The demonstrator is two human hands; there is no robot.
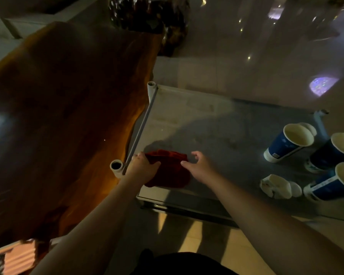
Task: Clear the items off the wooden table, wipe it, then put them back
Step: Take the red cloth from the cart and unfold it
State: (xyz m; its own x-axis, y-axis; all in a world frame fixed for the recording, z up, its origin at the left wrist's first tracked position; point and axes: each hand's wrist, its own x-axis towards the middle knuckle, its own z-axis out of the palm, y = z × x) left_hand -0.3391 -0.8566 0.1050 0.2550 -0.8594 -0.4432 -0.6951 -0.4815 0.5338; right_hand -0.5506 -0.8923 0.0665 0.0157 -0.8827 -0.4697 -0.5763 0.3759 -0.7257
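Wooden table [68, 108]: long dark slab with an orange-brown, uneven edge, filling the left of the view; its visible top is bare.
Side shelf [207, 124]: grey flat surface with white tubular corner posts, standing just beside the table's right edge.
Paper cups, blue with white rims: three, grouped at the shelf's right end; one [290, 142] leans at the far side, a second [334, 151] just right of it, a third [332, 184] nearer the front edge.
White crumpled cup [278, 186]: lying on its side near the front of the shelf, just left of the third blue cup.
Red cloth [169, 168]: bunched on the shelf's front left corner, overhanging the front edge slightly.
Left hand [142, 165]: closed over the cloth's left side, gripping it.
Right hand [199, 165]: fingers spread and curved, at the cloth's right edge, grasping nothing; whether it touches the cloth cannot be told.
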